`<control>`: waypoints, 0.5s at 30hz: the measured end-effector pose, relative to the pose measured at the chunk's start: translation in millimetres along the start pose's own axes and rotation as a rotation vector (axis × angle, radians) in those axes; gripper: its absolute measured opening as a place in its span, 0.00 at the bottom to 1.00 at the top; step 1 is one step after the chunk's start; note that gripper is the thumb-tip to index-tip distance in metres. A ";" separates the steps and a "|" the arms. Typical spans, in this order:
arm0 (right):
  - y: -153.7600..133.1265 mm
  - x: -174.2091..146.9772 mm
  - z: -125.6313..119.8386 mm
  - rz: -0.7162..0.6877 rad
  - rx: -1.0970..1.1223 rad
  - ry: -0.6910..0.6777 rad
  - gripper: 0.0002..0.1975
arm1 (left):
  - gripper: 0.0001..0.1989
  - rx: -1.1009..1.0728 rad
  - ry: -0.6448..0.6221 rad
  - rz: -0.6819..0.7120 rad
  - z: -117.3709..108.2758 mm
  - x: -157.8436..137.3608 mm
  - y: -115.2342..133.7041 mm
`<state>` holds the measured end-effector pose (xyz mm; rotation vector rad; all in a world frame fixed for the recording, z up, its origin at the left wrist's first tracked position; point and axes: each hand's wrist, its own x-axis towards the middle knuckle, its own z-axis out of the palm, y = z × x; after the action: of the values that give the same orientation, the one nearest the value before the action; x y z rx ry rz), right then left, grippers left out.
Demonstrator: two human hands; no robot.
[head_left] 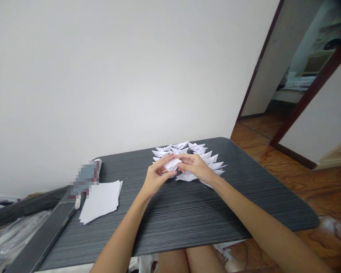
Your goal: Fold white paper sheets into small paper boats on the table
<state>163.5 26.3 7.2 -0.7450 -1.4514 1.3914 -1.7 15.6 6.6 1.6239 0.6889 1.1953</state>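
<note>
"What are your hands doing?"

"My left hand (156,172) is cupping a small piece of folded paper (172,164) from its nine o'clock side, fingers curling behind it and thumb resting along the near side. My right hand (197,165) is pinching its three o'clock side between thumb and forefinger."

"Where are you holding it?"

"Over the dark surface (165,223), toward the twelve o'clock edge. My fingertips are almost meeting along the top of the paper."

"And what's lying around it?"

"White paper boats (216,165) are crowding round my hands, from about ten o'clock through twelve to four. Some are hiding behind my fingers, so I can't tell whether I'm touching any."

"Anything farther off?"

"A loose stack of white sheets (100,201) is lying well apart, at about eight o'clock, its corners fanning out. Just beyond, near nine, a blurred object (86,178) is touching the stack or almost; I can't tell which. A pale wall (159,68) is standing at twelve."
</note>
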 end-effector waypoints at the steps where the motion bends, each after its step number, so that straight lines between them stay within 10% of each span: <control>1: 1.6 0.5 -0.4 0.002 -0.006 0.003 0.17 | 0.23 0.003 0.000 -0.011 0.3 0.3 0.7; 15: 7.9 -0.1 7.5 -0.217 -0.273 0.006 0.15 | 0.14 0.358 0.130 0.079 0.9 -0.4 2.0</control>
<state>155.2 24.6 0.3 -0.7350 -1.6842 1.0384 -1.2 14.2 8.3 1.8929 0.9723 1.2974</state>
